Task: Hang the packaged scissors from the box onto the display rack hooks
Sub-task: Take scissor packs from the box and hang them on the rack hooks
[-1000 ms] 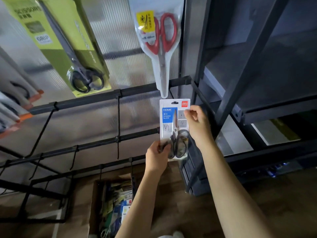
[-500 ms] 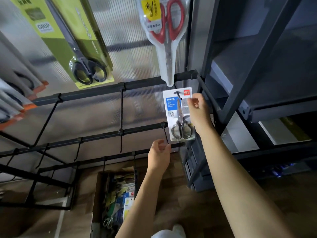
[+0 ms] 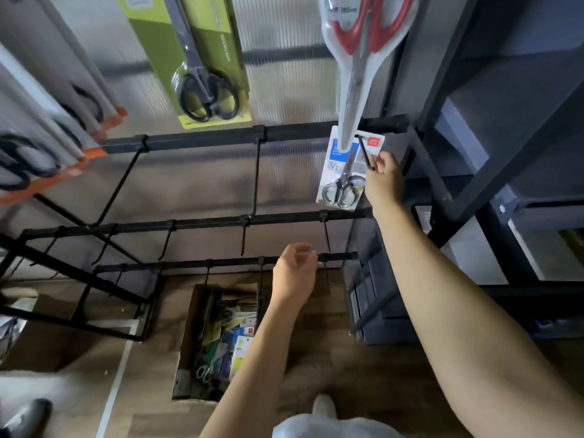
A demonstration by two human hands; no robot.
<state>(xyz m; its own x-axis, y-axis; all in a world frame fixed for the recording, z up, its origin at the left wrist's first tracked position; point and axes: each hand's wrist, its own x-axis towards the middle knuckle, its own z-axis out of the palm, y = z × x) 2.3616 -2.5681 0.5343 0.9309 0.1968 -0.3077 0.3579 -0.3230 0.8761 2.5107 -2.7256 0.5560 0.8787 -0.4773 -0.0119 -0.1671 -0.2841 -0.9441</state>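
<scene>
A white and blue scissors pack (image 3: 344, 177) with grey-handled scissors hangs on a black hook (image 3: 365, 151) at the right end of the display rack's upper bar (image 3: 202, 141). My right hand (image 3: 382, 181) is at the pack's right edge, fingertips curled by the hook's tip. My left hand (image 3: 295, 273) hovers lower down, in front of the bottom bar, fingers loosely curled and holding nothing. The open cardboard box (image 3: 218, 336) with several scissors packs sits on the floor below.
Red-handled scissors (image 3: 360, 58) and a green pack with black scissors (image 3: 202, 67) hang above. Orange-edged packs (image 3: 47, 147) hang at the left. Bare hooks (image 3: 256, 178) stick out from the lower bars. A dark metal shelf (image 3: 493, 159) stands to the right.
The pack has gone up and onto the hook. My left hand has let go of its bottom edge and dropped away. The view has tilted downward.
</scene>
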